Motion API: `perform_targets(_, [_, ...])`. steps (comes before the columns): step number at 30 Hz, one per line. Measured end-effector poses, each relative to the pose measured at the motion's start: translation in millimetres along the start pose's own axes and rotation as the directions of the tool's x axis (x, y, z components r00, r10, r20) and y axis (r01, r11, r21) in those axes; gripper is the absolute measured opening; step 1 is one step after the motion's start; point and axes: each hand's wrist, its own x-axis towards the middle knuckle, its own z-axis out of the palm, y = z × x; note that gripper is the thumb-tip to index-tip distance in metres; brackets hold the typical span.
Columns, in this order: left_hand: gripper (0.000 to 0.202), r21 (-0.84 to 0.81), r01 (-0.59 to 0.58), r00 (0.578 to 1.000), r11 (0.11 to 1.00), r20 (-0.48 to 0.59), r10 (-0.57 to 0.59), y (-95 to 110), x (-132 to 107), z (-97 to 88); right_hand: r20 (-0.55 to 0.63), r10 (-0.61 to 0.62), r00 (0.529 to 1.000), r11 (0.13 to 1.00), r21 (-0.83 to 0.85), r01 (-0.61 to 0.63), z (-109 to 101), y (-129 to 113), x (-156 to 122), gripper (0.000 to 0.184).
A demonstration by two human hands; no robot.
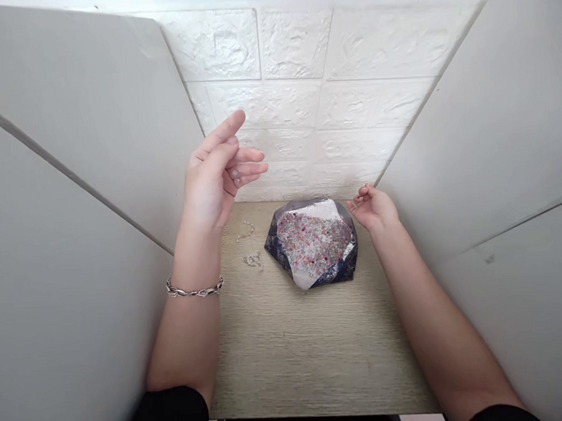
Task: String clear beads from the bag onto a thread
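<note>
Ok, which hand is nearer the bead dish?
Right. The right hand sits just beside the dish's right rim, fingers loosely curled. The left hand is raised up and to its left, open.

Count: two hands, left (212, 180) and right (371, 208). One bracelet (194, 291), on the left wrist. One tray (311, 241) holding beads too numerous to count. One short bead strand (251, 244) on one table (308, 348).

beads (315, 241) too small to tell apart; right hand (372, 209) fingertips curled (hidden)
</note>
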Motion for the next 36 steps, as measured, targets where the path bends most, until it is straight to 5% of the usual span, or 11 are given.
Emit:
perform_targets(10, [0.023, -0.017, -0.078, 0.997, 0.997, 0.021, 0.078, 1, 0, -1.8, -0.003, 0.016, 1.000, 1.000, -0.008, -0.016, 1, -4, -1, 0.018])
perform_targets(13, [0.022, 0.113, -0.060, 0.998, 0.992, -0.002, 0.061, 3, 0, -2.4, 0.014, 0.019, 1.000, 1.000, 0.010, -0.019, 3, -7, -4, 0.018])
perform_targets(15, [0.021, 0.355, -0.029, 0.999, 0.934, -0.032, 0.043, 0, 1, -3.3, 0.039, -0.007, 0.999, 1.000, 0.031, 0.006, 5, -9, -8, 0.019])
perform_targets(17, [0.021, 0.675, 0.012, 1.000, 0.738, -0.007, -0.010, -8, 3, -4.9, 0.085, -0.035, 0.996, 0.999, 0.041, 0.032, 8, -11, -12, 0.020])
perform_targets(19, [0.021, 0.898, 0.001, 0.982, 0.440, 0.083, -0.172, -20, 5, -6.4, 0.151, -0.060, 0.987, 0.998, 0.032, 0.056, 11, -13, -19, 0.020])
perform_targets(22, [0.022, 0.996, -0.029, 0.896, 0.090, 0.066, -0.439, -37, 8, -6.1, 0.261, -0.110, 0.959, 0.992, -0.025, 0.120, 18, -17, -35, 0.020])
perform_targets(24, [0.030, 0.999, -0.051, 0.867, 0.016, 0.052, -0.495, -43, 8, -3.6, 0.339, -0.146, 0.930, 0.979, -0.088, 0.186, 24, -19, -47, 0.021])
perform_targets(27, [0.039, 0.985, -0.113, 0.840, 0.131, 0.165, -0.517, -44, 7, 2.0, 0.429, -0.176, 0.886, 0.947, -0.172, 0.272, 31, -21, -63, 0.018])
perform_targets(31, [0.035, 0.837, -0.181, 0.845, 0.517, 0.401, -0.354, -38, 3, 12.9, 0.513, -0.147, 0.846, 0.896, -0.293, 0.334, 34, -19, -76, 0.014])
perform_targets(33, [0.030, 0.687, -0.133, 0.860, 0.714, 0.438, -0.261, -34, -1, 19.4, 0.557, -0.137, 0.819, 0.844, -0.368, 0.391, 34, -17, -81, 0.013])
perform_targets(36, [0.030, 0.456, 0.046, 0.789, 0.889, 0.529, -0.312, -30, -6, 26.6, 0.614, -0.169, 0.771, 0.739, -0.439, 0.511, 35, -13, -86, 0.010])
